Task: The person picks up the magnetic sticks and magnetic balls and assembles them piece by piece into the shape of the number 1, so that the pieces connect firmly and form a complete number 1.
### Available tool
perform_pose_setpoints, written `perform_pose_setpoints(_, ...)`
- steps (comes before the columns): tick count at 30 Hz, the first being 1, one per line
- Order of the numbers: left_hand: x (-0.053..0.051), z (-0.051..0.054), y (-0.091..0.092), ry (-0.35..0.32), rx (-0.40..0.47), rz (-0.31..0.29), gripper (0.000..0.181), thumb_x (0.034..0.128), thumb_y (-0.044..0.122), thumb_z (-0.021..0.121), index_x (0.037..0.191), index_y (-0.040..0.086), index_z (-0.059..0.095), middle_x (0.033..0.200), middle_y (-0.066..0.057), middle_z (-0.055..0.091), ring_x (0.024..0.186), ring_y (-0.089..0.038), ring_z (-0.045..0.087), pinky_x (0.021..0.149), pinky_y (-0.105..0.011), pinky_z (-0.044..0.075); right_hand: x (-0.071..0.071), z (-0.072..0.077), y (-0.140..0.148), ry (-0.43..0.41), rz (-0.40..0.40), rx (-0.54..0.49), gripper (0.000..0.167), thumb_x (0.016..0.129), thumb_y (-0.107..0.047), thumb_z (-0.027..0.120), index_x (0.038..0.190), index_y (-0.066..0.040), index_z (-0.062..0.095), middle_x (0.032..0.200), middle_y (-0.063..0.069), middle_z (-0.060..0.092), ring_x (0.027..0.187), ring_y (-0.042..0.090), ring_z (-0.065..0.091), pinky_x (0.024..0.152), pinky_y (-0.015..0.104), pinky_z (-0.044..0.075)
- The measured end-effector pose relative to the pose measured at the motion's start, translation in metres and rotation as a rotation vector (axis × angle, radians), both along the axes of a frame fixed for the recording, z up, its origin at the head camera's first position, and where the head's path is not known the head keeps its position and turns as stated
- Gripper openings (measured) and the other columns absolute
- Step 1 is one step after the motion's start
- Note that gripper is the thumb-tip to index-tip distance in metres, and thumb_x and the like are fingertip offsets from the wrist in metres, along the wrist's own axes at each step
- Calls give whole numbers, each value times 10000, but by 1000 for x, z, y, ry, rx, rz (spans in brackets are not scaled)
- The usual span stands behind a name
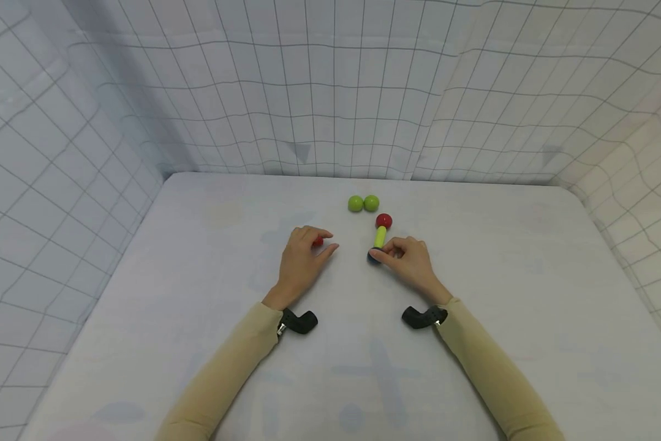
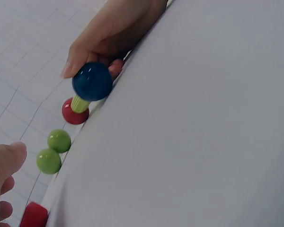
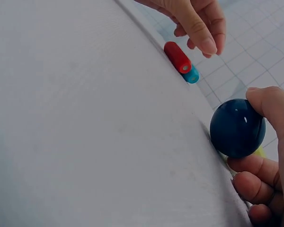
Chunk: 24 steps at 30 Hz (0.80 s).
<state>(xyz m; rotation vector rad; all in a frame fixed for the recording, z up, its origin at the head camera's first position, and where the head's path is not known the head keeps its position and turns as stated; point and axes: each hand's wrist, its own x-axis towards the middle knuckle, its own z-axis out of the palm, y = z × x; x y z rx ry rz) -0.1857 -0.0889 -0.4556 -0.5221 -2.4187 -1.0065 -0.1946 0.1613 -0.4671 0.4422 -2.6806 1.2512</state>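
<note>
The right hand [image 1: 413, 262] pinches a dark blue ball [image 3: 237, 127] between thumb and fingers. A yellow-green rod [image 1: 381, 236] runs from that ball to a red ball [image 1: 384, 220] at its far end. To the left, the left hand [image 1: 299, 262] rests on the table with thumb and fingers apart. Beside its fingers lies a red rod [image 3: 177, 57], with a light blue rod [image 3: 191, 74] next to it in the right wrist view; the left hand holds neither.
Two green balls [image 1: 355, 204] [image 1: 371, 203] sit side by side behind the red ball on the white table [image 1: 225, 367]. White gridded cloth [image 1: 330, 92] hangs behind the table and at both sides.
</note>
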Motion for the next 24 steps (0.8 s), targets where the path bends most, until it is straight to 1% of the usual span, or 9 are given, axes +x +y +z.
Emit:
perform_pose_setpoints(2, -5, 0, -8, 19, -3, 15, 224, 820, 223, 770, 974, 91, 676, 922, -57, 617, 863, -216, 493, 767, -330, 429, 0, 0, 0, 7, 3, -4, 233, 795, -354, 764, 715, -155, 674, 591, -70, 516, 620, 168, 422, 712, 357, 249)
perform_pose_setpoints(5, -9, 1, -19, 55, -43, 24, 247, 798, 227, 790, 957, 72, 683, 951, -60, 631, 882, -245, 501, 798, -343, 424, 0, 0, 0, 11, 3, -7, 232, 797, -353, 762, 718, -154, 673, 590, -65, 513, 618, 171, 418, 710, 356, 251)
perform_pose_setpoints(8, -11, 2, -27, 65, -99, 8, 273, 770, 241, 812, 933, 61, 688, 928, -63, 631, 884, -252, 502, 806, -349, 420, 0, -1, 1, 12, -1, -5, 234, 798, -356, 761, 719, -156, 671, 590, -63, 510, 619, 170, 418, 710, 352, 251)
perform_pose_setpoints(12, -11, 1, -31, 18, -127, -25, 307, 731, 262, 840, 908, 63, 687, 916, -53, 625, 896, -241, 491, 808, -347, 424, 1, -2, 1, 8, -4, 1, 242, 800, -368, 756, 717, -159, 668, 594, -65, 508, 620, 169, 417, 711, 352, 248)
perform_pose_setpoints(15, -11, 2, -32, -16, -124, -28, 318, 723, 259, 845, 914, 62, 684, 922, -52, 619, 897, -236, 483, 803, -343, 428, 1, -2, 1, 7, -2, 1, 243, 803, -372, 754, 717, -161, 669, 596, -67, 511, 623, 169, 420, 716, 355, 249)
perform_pose_setpoints(21, -11, 1, -34, -61, -99, -14, 306, 748, 228, 827, 946, 43, 685, 935, -64, 610, 900, -241, 482, 808, -348, 439, 0, -2, 0, 7, -2, 2, 241, 803, -370, 756, 718, -161, 671, 597, -67, 514, 627, 169, 422, 721, 358, 253)
perform_pose_setpoints(24, -11, 1, -35, -91, -85, -23, 276, 763, 214, 816, 940, 42, 693, 931, -57, 604, 898, -231, 481, 803, -339, 443, 0, -2, -1, 3, -2, 4, 241, 803, -371, 756, 719, -161, 672, 599, -63, 514, 629, 170, 423, 717, 356, 252)
